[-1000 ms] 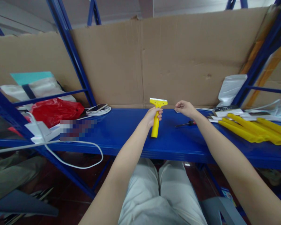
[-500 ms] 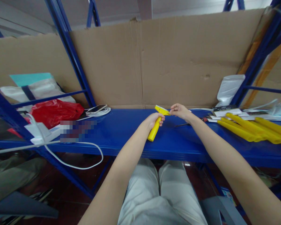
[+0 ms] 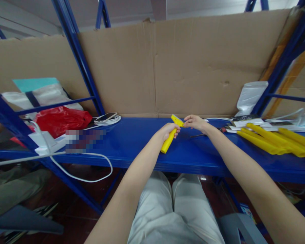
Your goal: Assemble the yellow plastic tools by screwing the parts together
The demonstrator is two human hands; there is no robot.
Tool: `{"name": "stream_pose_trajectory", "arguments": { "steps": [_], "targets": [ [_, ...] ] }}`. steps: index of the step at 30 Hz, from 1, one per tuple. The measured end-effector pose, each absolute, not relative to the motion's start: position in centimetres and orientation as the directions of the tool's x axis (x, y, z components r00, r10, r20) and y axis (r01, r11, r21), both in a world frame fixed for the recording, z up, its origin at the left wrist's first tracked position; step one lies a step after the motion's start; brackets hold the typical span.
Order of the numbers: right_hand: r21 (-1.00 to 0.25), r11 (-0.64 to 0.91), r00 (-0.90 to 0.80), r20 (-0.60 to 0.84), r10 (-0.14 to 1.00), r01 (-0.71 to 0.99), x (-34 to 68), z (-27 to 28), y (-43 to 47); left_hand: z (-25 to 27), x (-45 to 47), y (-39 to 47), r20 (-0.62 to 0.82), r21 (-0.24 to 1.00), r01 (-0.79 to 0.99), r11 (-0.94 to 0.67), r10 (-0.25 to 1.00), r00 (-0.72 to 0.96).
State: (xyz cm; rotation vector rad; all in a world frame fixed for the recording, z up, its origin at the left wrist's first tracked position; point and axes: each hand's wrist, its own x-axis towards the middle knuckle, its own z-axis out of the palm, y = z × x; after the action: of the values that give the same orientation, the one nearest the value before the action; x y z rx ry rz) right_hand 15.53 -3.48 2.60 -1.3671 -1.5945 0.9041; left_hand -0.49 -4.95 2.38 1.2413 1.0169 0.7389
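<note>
A yellow scraper (image 3: 168, 142) with a hollow-looking round handle and a wide head with a pale edge (image 3: 177, 119) is in my left hand (image 3: 170, 130). The fingers wrap round the handle just below the head, and the handle's end points down toward me. At the right end of the head is my right hand (image 3: 194, 122), its fingertips drawn together in a pinch. Whatever they pinch is too small to make out. Just below the right wrist, a screwdriver (image 3: 198, 136) lies on the blue table (image 3: 139, 142), its handle partly behind my forearm.
Several yellow handles (image 3: 274, 140) lie at the right beside small boxes (image 3: 246, 121). A phone (image 3: 106, 117) with a coiled white cable, a red bag (image 3: 63, 120) and a power strip (image 3: 51, 144) are at the left. A cardboard panel (image 3: 193, 67) stands behind the table.
The scraper's head has turned slightly, its right end coming down nearer me. My right fingers have shifted slightly with it. The left hand keeps its hold on the handle.
</note>
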Motion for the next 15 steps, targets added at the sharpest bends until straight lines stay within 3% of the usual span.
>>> {"name": "stream_pose_trajectory", "arguments": {
  "steps": [15],
  "targets": [
    [-0.864,0.198,0.013,0.23,0.973,0.462,15.38,2.24,-2.93,2.39,-0.58,-4.92,-0.193,0.98,0.039,0.194,0.889,0.416]
  ]
}}
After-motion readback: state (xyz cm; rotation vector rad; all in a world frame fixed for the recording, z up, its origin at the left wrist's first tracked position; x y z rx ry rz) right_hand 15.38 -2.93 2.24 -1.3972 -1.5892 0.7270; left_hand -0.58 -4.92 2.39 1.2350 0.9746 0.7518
